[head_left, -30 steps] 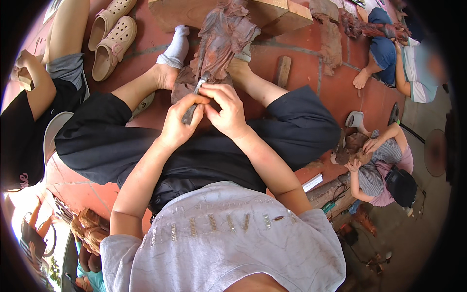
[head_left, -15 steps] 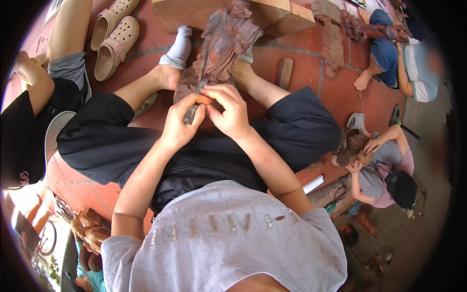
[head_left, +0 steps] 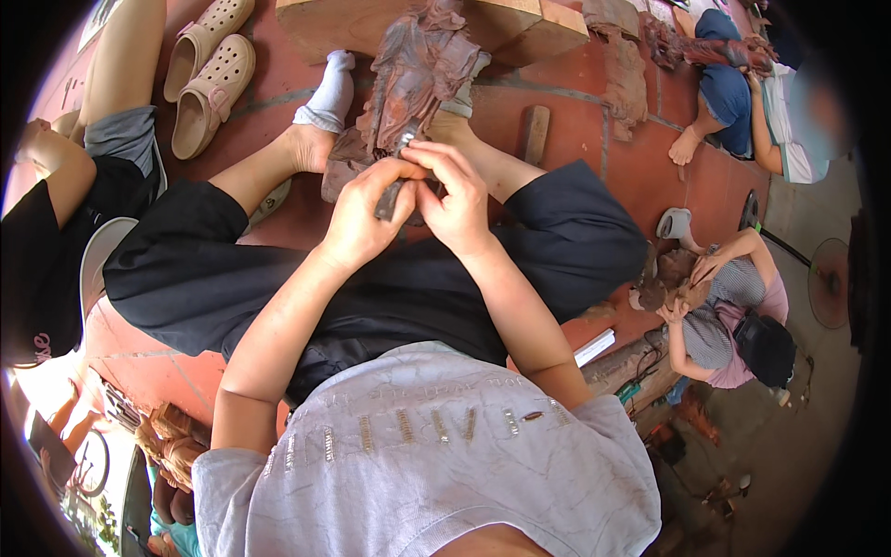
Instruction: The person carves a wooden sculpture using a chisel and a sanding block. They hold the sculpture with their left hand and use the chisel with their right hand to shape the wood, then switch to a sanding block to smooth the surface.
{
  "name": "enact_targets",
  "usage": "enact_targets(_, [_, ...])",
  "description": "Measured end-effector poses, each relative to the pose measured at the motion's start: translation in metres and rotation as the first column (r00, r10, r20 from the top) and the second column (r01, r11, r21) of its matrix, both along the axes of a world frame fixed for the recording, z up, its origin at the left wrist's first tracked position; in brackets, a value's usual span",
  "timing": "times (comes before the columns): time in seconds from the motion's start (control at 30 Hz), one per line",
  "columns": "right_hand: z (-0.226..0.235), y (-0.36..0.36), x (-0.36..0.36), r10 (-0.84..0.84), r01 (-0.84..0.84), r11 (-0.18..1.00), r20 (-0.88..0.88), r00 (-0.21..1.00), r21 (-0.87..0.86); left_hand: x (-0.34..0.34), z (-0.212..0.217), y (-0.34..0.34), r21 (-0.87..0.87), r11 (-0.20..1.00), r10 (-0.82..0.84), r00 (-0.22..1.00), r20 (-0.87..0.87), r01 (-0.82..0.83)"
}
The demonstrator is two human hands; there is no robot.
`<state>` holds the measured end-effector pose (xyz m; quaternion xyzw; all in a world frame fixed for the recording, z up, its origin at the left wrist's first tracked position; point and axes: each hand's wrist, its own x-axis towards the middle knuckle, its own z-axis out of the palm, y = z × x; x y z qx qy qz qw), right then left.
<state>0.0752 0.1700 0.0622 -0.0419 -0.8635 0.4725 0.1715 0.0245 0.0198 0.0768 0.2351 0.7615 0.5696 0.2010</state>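
Observation:
A reddish-brown carved wooden figure (head_left: 418, 74) with folded drapery lies between my feet, its near end toward me. My left hand (head_left: 364, 215) is closed round a narrow dark grey metal tool (head_left: 388, 200), which looks like a flat scraper blade. The tool's shiny tip shows beyond the fingers, against the near end of the carving. My right hand (head_left: 457, 197) is closed on the same tool, its thumb close to the left hand's fingertips. The fingers hide the tool's middle.
A thick wooden block (head_left: 510, 28) lies beyond the carving. A small wood piece (head_left: 535, 135) and another carving (head_left: 627, 88) rest on the red tiles to the right. Beige clogs (head_left: 215, 93) sit at upper left. People work on both sides, one with a brown piece (head_left: 676, 278).
Both hands have shifted slightly right with the tool, and its shiny tip now shows against the carving. The whole view has moved a little, so the surroundings sit further left.

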Motion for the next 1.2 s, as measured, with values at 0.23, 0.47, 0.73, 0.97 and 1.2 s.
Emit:
enact_targets(0.23, [-0.004,-0.009,0.006,0.102,-0.100,0.994,0.026,0.994,-0.049,0.007,0.000,-0.018,-0.040,0.999,0.009,1.000,0.019,-0.008])
enact_targets(0.47, [0.004,0.010,0.008,-0.005,0.005,0.999,-0.004,1.000,0.048,0.002,0.008,0.006,-0.024,0.996,-0.094,0.971,-0.222,0.091])
enact_targets(0.73, [0.002,-0.001,0.002,0.193,-0.185,0.973,0.047,0.980,-0.140,0.007,0.014,-0.015,-0.159,0.987,-0.052,0.957,-0.286,0.006])
enact_targets(0.97, [-0.005,-0.001,0.001,0.031,-0.028,0.990,0.016,0.999,-0.138,0.011,0.030,-0.014,-0.081,0.992,-0.107,0.979,-0.173,0.094])
enact_targets(1.2, [-0.009,0.021,-0.002,-0.048,0.071,0.857,0.059,0.997,-0.511,0.016,0.031,-0.001,-0.002,0.984,-0.169,0.926,-0.337,0.178])
